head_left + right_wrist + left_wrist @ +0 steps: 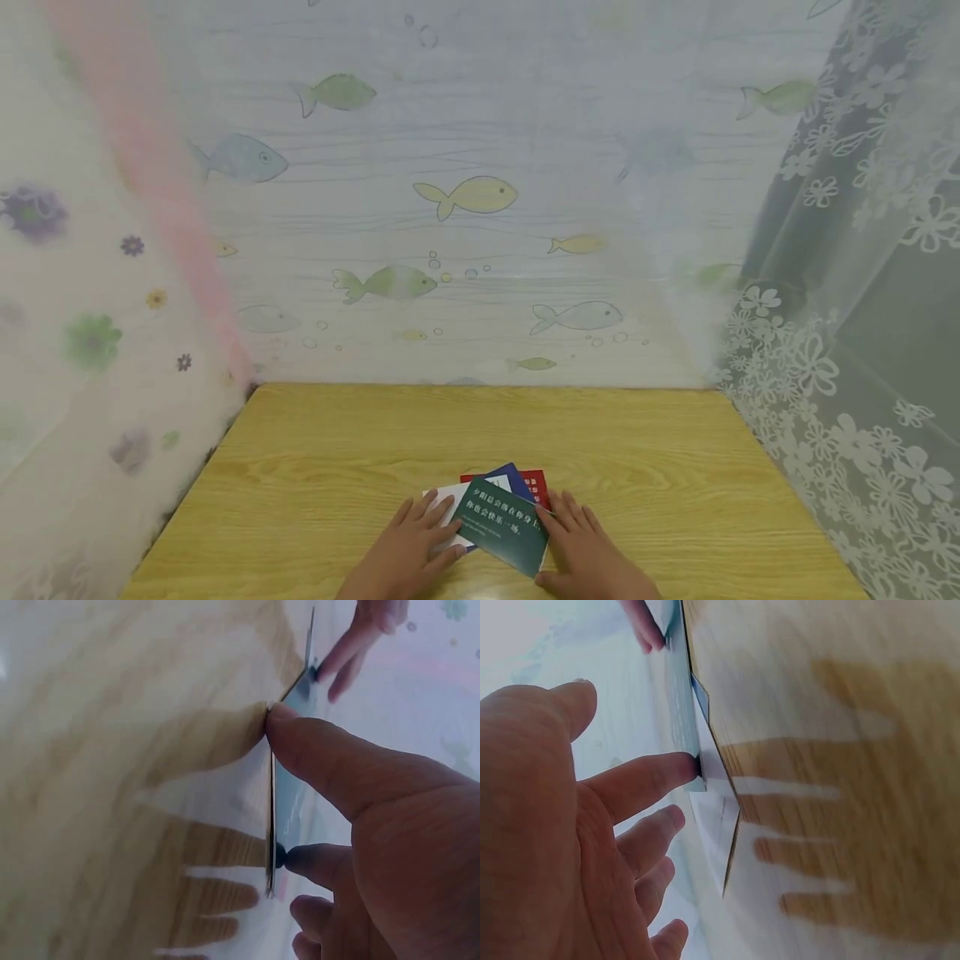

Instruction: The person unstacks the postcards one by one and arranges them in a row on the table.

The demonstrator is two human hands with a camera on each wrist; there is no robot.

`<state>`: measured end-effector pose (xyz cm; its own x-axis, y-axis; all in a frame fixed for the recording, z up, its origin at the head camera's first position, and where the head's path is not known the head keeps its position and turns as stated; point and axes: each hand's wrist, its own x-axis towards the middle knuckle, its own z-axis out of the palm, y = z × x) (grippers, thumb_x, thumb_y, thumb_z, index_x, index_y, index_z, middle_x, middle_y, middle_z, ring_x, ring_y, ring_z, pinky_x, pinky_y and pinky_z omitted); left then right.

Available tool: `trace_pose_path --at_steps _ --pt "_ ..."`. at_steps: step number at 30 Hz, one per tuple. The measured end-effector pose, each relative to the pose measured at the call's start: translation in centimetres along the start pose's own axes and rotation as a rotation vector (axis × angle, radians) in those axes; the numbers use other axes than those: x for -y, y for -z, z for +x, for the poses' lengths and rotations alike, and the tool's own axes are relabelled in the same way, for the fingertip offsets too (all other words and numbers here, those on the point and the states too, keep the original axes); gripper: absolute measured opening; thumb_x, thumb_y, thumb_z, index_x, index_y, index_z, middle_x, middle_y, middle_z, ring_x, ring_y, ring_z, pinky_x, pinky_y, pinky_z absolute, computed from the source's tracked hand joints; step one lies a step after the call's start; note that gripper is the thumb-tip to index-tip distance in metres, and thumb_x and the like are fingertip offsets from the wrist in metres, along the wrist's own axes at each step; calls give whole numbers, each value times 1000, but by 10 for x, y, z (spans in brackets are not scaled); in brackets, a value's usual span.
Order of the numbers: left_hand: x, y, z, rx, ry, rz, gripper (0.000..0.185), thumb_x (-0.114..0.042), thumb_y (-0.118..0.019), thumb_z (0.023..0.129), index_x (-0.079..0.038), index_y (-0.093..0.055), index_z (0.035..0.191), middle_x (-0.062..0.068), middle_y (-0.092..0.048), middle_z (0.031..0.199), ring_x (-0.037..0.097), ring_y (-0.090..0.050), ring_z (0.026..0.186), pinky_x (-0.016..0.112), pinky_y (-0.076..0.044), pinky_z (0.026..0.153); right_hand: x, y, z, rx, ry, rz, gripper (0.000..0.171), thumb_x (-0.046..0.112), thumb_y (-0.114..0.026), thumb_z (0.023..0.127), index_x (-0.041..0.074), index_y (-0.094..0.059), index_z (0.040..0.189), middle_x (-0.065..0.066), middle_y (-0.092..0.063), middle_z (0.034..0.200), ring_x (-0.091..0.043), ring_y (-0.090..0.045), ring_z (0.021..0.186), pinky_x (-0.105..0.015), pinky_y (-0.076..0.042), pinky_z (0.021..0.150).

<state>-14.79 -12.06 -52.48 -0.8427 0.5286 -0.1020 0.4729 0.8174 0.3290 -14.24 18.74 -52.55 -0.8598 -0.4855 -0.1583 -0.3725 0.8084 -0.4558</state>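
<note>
Several overlapping cards lie on the wooden table near its front. On top, tilted, is a dark green card (501, 533) (681, 705) with white lettering. Beneath it show a white card (455, 490) (718, 825), a blue card (517, 478) and a red card (535, 481). My left hand (411, 546) (562, 817) has its fingers spread over the white card and the green card's left end; its index fingertip touches the green card. At the green card's right end, my right hand (588, 550) (405, 840) touches the edge with the thumb and the surface with the index finger.
The wood-grain table (322, 467) runs back to a wall curtain (465, 333) printed with fish. A flowered curtain (90, 275) hangs on the left, and a white lace curtain (840, 367) on the right.
</note>
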Motion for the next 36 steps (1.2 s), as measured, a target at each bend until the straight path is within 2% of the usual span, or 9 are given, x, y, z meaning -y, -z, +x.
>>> trace_pose_path --at_steps 6,10,14,18,22,28,36 --pt "-1 -1 -3 -26 -81 -31 58 -59 -42 104 -18 -69 134 9 -48 157 39 -36 149 67 -29 117 -1 7 3 12 -47 -24 96 53 -75 83 3 -37 156 -20 -24 167 -47 -17 153 -70 -18 120" --pt "0 1 0 -31 -103 -23 55 -56 -48 102 -17 -69 134 8 -50 155 38 -37 148 66 -31 117 -4 9 4 31 -68 -5 99 54 -77 82 1 -36 156 -20 -22 167 -47 -15 154 -70 -15 121" --pt "6 5 9 -20 -72 -9 59 -55 -59 97 -17 -61 143 5 -47 157 36 -35 150 62 -30 119 -6 10 6 39 -73 31 106 56 -79 79 -1 -35 156 -22 -21 167 -48 -14 154 -70 -14 121" --pt "11 8 20 -34 -39 -56 66 -50 -69 91 -19 -56 147 5 -44 160 36 -31 151 62 -28 121 -6 8 7 38 -68 49 111 58 -80 76 -4 -34 155 -24 -22 166 -49 -14 153 -70 -14 121" --pt "15 12 32 -40 -51 -104 73 -46 -77 86 -15 -54 149 9 -41 161 38 -29 152 63 -27 121 -5 6 9 25 -78 49 109 57 -81 75 -4 -37 154 -23 -24 166 -49 -15 153 -69 -15 122" --pt "19 13 48 -26 -78 -122 85 -47 -84 79 -13 -52 150 13 -39 162 42 -28 151 65 -26 120 -6 5 11 11 -75 31 105 57 -81 76 -3 -41 152 -23 -28 164 -48 -16 153 -68 -17 122" --pt "19 16 53 -13 -87 -147 94 -48 -90 69 -11 -54 147 17 -37 162 44 -26 151 67 -24 120 -7 5 12 -9 -59 22 103 59 -80 75 1 -44 152 -18 -33 163 -47 -17 153 -66 -19 122"
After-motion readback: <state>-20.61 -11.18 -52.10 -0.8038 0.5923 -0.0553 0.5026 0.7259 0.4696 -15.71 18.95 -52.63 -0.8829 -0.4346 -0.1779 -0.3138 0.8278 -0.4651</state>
